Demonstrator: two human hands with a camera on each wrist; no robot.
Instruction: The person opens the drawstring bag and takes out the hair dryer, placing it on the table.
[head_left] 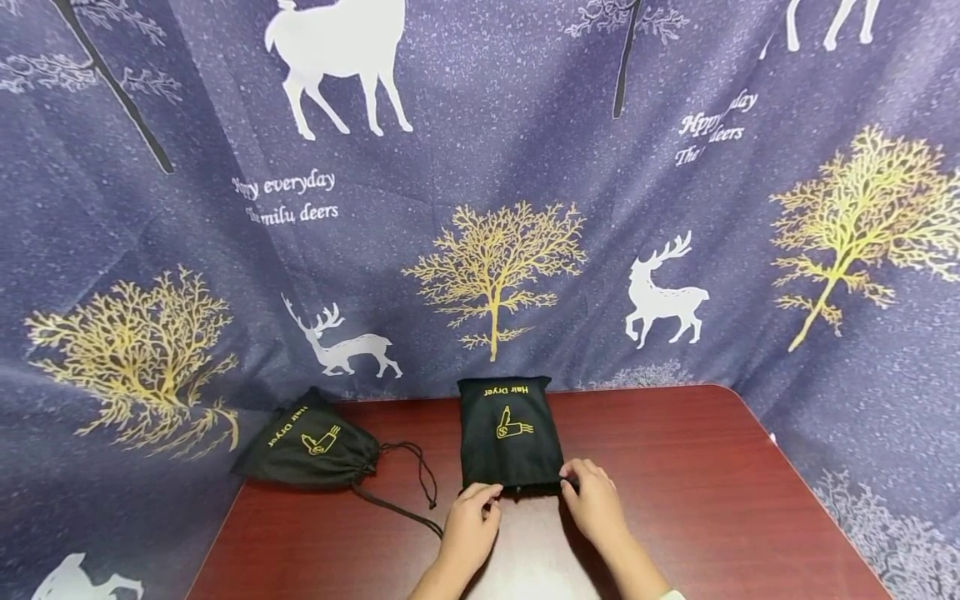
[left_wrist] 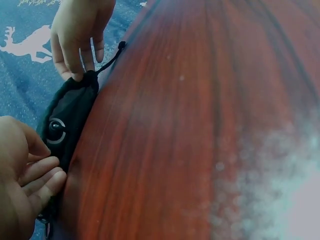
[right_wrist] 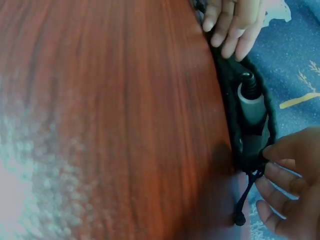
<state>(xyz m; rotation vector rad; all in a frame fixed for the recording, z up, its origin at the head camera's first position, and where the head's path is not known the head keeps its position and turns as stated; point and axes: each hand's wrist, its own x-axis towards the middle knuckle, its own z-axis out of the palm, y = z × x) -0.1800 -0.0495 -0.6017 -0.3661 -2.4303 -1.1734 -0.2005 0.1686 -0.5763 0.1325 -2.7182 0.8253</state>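
Observation:
A black drawstring bag (head_left: 510, 446), printed in yellow with "Hair Dryer" and a dryer outline, lies flat on the table with its mouth towards me. My left hand (head_left: 471, 527) pinches the left corner of the mouth. At the right corner, my right hand (head_left: 596, 502) pinches the rim between thumb and fingers, beside a short drawstring end (right_wrist: 242, 202). Through the gaping mouth, the right wrist view shows a grey handle end (right_wrist: 253, 111) with a black cord sleeve, apparently a hair dryer's. The rest of it is hidden inside the bag.
A second black "Hair Dryer" bag (head_left: 311, 450), bulging and drawn closed, lies at the table's left side, its cords (head_left: 401, 508) trailing towards my left hand. The reddish wooden table (head_left: 690, 483) meets a blue cloth backdrop (head_left: 517, 150) printed with deer and trees.

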